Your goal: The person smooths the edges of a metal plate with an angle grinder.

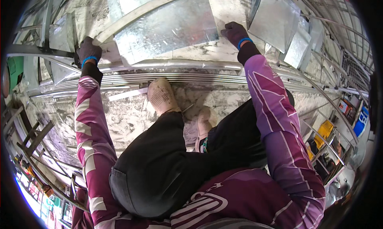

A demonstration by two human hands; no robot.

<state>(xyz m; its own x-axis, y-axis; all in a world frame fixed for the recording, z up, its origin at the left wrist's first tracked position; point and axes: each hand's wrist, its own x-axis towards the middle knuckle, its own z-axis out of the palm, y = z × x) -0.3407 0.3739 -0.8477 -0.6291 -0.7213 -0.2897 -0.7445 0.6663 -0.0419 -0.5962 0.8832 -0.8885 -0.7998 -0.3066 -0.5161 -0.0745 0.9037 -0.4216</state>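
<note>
On my feed, the sheet (175,25) lies on the floor (227,99) between the left hand (88,51) and the right hand (235,32) — a bar (147,11) crossing it. Nearer, rods (207,78) run side to side before the shoes (160,97) — panels (275,19) right, a beam (40,50) left.

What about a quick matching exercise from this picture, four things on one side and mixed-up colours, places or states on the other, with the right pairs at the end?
Things:
1. Left hand
2. Metal sheet
3. Thin rods
4. Trousers

Descriptions:
A. Black
B. Laid side by side, running crosswise
C. Dark-gloved, with a blue wristband
D. Broad and silvery, left of the right hand

Right pairs: 1-C, 2-D, 3-B, 4-A
</note>
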